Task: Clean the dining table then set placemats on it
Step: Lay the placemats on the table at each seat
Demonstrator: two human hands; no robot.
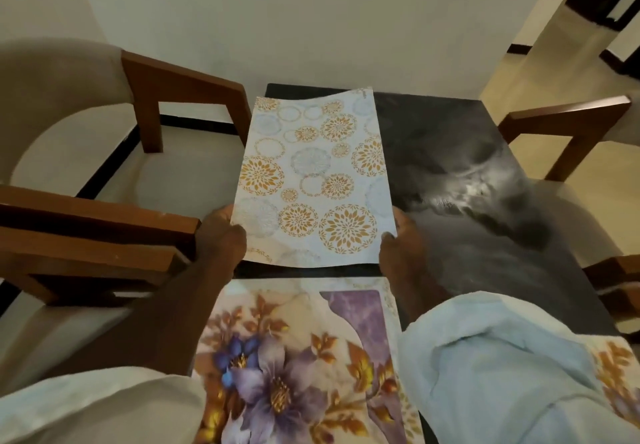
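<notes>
A white placemat [315,173] printed with gold and grey circular flowers lies lengthwise over the left half of the dark glossy dining table [457,173]. My left hand [221,235] grips its near left corner and my right hand [398,246] grips its near right corner; the mat's near end looks slightly lifted. Closer to me, a second placemat [298,357] with large purple and blue flowers and gold leaves lies flat on the table. Another flowered placemat [613,364] shows at the lower right, partly hidden by my right sleeve.
Wooden chairs with beige cushions stand on the left [166,97] and near left [86,221]. Another chair's wooden armrest [568,121] is at the right. A plain wall stands behind the table's far edge. A tiled floor and a doorway are at the upper right.
</notes>
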